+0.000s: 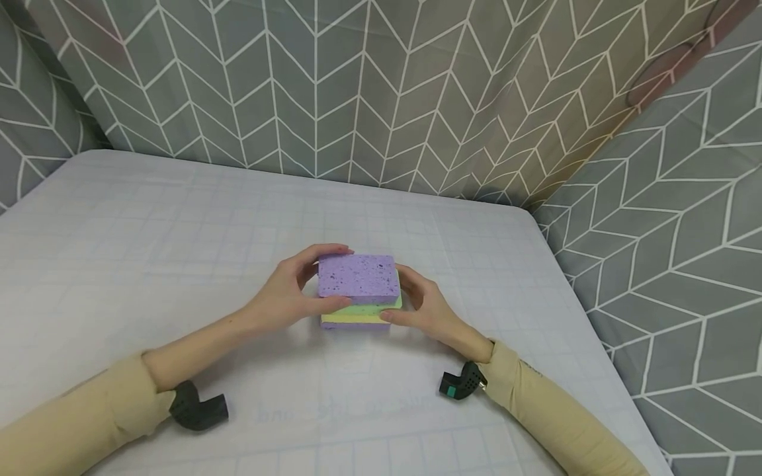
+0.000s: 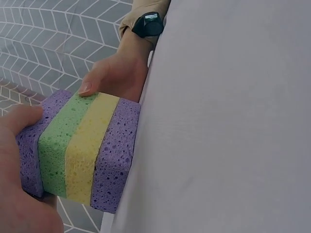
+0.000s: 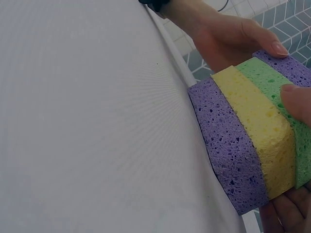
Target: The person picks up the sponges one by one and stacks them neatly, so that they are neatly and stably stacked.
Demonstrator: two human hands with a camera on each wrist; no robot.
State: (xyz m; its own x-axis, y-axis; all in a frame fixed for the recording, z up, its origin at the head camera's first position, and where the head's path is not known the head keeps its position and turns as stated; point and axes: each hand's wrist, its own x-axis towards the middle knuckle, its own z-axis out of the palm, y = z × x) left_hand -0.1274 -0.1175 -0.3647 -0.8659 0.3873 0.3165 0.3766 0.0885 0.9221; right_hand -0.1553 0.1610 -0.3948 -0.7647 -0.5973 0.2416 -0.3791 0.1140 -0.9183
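A stack of sponges stands on the table between my hands: a purple sponge at the bottom, then a yellow sponge, a green sponge and another purple sponge on top. My left hand grips the top purple sponge by its left end, thumb on the near side and fingers on the far side. From the right, my right hand holds the green sponge, its thumb pressed on the near face. Parts of the fingers behind the stack are hidden.
The table is covered with a white, faintly gridded cloth. Grey curtains with white chevron lines hang behind it and along its right side. Black wrist devices sit at both cuffs, close above the cloth.
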